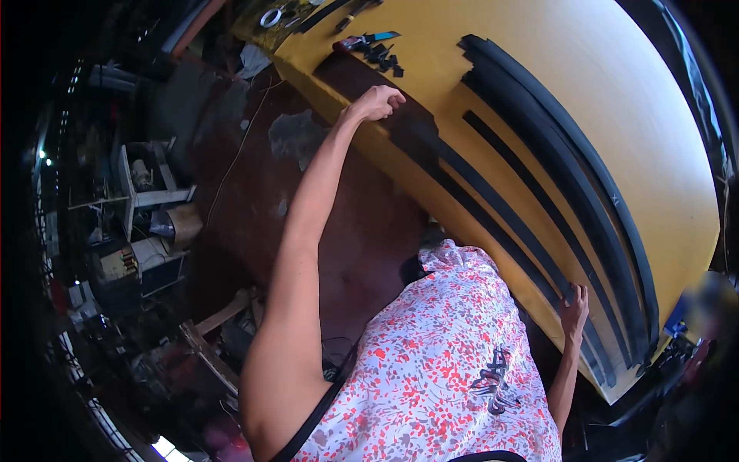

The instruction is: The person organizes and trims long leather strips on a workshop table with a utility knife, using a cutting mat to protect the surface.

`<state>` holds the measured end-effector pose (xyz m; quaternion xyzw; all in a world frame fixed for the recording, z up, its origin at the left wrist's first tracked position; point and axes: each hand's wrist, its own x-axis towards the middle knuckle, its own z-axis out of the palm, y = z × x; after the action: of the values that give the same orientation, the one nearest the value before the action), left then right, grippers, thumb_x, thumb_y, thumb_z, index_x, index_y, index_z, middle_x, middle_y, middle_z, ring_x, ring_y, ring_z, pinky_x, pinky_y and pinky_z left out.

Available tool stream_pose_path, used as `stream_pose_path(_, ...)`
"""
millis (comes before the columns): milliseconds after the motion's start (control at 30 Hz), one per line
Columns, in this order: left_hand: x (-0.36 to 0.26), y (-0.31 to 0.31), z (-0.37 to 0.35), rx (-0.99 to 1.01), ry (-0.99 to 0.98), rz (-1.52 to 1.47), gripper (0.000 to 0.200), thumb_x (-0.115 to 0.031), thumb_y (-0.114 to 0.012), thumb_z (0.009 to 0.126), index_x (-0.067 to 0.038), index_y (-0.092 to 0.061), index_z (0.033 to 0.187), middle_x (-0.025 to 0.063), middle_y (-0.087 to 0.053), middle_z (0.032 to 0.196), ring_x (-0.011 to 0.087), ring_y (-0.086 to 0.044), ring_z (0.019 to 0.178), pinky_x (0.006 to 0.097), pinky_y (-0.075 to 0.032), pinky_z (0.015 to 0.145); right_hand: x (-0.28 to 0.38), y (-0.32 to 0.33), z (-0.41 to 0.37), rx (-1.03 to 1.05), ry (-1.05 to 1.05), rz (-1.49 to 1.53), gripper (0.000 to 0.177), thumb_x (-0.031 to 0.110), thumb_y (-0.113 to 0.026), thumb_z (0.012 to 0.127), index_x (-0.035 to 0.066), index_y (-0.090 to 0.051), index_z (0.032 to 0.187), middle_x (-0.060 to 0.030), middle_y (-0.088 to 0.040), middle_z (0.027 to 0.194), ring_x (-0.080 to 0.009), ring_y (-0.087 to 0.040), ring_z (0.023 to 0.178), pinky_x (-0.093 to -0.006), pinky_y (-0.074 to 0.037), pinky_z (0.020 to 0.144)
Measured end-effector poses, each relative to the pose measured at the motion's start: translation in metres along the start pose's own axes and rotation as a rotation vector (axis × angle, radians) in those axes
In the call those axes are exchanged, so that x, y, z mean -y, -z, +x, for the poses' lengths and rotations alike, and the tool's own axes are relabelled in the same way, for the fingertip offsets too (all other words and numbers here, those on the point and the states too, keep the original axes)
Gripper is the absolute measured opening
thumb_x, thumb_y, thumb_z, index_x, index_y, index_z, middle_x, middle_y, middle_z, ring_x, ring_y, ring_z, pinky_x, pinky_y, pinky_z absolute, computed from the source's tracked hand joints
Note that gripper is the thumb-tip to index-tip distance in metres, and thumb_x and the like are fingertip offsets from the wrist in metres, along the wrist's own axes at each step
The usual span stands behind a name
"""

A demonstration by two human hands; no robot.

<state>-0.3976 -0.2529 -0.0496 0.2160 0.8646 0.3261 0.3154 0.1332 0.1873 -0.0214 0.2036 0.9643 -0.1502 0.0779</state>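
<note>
My left hand (377, 102) is closed, its fingers curled over a dark brown flat piece (350, 75) near the table's front edge. What those fingers hold, if anything, is hidden. Farther right, my right hand (573, 310) grips a long black strip (504, 202) near its right part, thumb and fingers pressed together on it. This strip runs left toward the brown piece. Another narrow black strip (469, 202) lies alongside it, closer to the edge. Behind these are a separate thin black strip (531, 181) and a stack of wider black strips (554, 131).
The yellow table (431, 61) curves across the view. On its left end lie a knife with a blue blade (381, 36), small black scraps (381, 58) and a tape roll (270, 18). A wooden frame (158, 192) and clutter stand on the floor at left.
</note>
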Motion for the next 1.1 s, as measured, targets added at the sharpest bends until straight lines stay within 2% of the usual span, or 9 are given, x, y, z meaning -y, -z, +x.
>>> stream_pose_path(333,0.011,-0.018,0.001,-0.025,-0.179,-0.004,0.036,0.005,-0.052,0.073,0.001,-0.065,0.106,0.0132,-0.069,0.095,0.0212,-0.067,0.088,0.0338,-0.054,0.076,0.120,-0.019,0.071,-0.111,0.191,0.106,0.048,0.014,-0.073,0.076,0.006,-0.055,0.120,-0.0164,-0.054,0.119,-0.0346,-0.054,0.109,-0.0402,-0.045,0.093)
stream_pose_path(400,-0.007,-0.021,-0.005,-0.203,-0.182,0.378,0.025,-0.002,-0.057,0.079,-0.003,-0.066,0.103,0.0128,-0.068,0.098,0.0277,-0.065,0.092,0.0374,-0.052,0.079,0.156,-0.021,0.096,-0.124,0.252,0.170,0.049,0.015,-0.073,0.076,0.006,-0.055,0.121,-0.0163,-0.056,0.117,-0.0338,-0.055,0.108,-0.0398,-0.045,0.093)
stream_pose_path(533,-0.076,-0.048,-0.001,-0.389,-0.412,0.287,0.017,-0.012,-0.054,0.088,-0.007,-0.065,0.100,0.0127,-0.065,0.098,0.0346,-0.061,0.094,0.0414,-0.050,0.080,0.182,-0.038,0.118,-0.112,0.304,0.265,0.046,0.007,-0.067,0.072,0.006,-0.057,0.118,-0.0156,-0.059,0.114,-0.0337,-0.057,0.103,-0.0415,-0.047,0.089)
stream_pose_path(733,-0.108,-0.101,0.045,-0.149,-0.590,0.595,0.036,-0.011,-0.059,0.086,-0.006,-0.056,0.122,0.0189,-0.055,0.124,0.0370,-0.047,0.118,0.0425,-0.039,0.101,0.172,-0.063,0.122,-0.303,0.372,0.314,0.029,0.004,-0.058,0.075,0.003,-0.058,0.104,-0.0126,-0.062,0.099,-0.0302,-0.060,0.096,-0.0399,-0.050,0.083)
stream_pose_path(800,-0.124,-0.107,0.038,-0.096,-0.631,0.583,0.037,-0.005,-0.063,0.080,-0.004,-0.056,0.117,0.0202,-0.056,0.109,0.0390,-0.050,0.107,0.0446,-0.041,0.092,0.171,-0.071,0.117,-0.403,0.346,0.287,0.029,0.008,-0.061,0.074,0.005,-0.058,0.103,-0.0110,-0.061,0.099,-0.0285,-0.060,0.095,-0.0380,-0.050,0.081)
stream_pose_path(900,-0.127,-0.101,0.041,-0.005,-0.561,0.618,0.027,-0.003,-0.067,0.075,-0.003,-0.058,0.101,0.0174,-0.055,0.098,0.0363,-0.052,0.096,0.0420,-0.043,0.085,0.164,-0.052,0.108,-0.216,0.234,0.427,0.054,0.022,-0.076,0.068,0.008,-0.054,0.115,-0.0102,-0.058,0.108,-0.0270,-0.054,0.105,-0.0389,-0.043,0.092)
stream_pose_path(1000,-0.137,-0.080,0.048,0.167,-0.586,0.472,0.016,-0.003,-0.067,0.077,-0.001,-0.057,0.089,0.0102,-0.057,0.087,0.0242,-0.056,0.077,0.0327,-0.047,0.070,0.142,-0.037,0.111,-0.507,0.127,0.379,0.066,0.026,-0.080,0.066,0.008,-0.051,0.122,-0.0118,-0.053,0.115,-0.0290,-0.048,0.113,-0.0418,-0.037,0.101)
stream_pose_path(1067,-0.161,-0.060,0.039,0.395,-0.189,0.082,0.011,-0.004,-0.065,0.083,-0.001,-0.058,0.089,0.0045,-0.058,0.077,0.0134,-0.055,0.064,0.0255,-0.045,0.060,0.114,-0.036,0.121,-0.615,0.030,0.196,0.072,0.029,-0.080,0.064,0.010,-0.049,0.127,-0.0147,-0.050,0.121,-0.0323,-0.043,0.121,-0.0482,-0.026,0.111)
stream_pose_path(1100,-0.180,-0.053,0.023,0.358,-0.220,0.023,0.008,-0.005,-0.064,0.085,-0.001,-0.058,0.090,0.0031,-0.058,0.075,0.0107,-0.054,0.062,0.0238,-0.044,0.058,0.098,-0.032,0.122,-0.541,-0.025,0.124,0.071,0.029,-0.080,0.064,0.010,-0.049,0.126,-0.0139,-0.050,0.119,-0.0315,-0.045,0.119,-0.0483,-0.026,0.111)
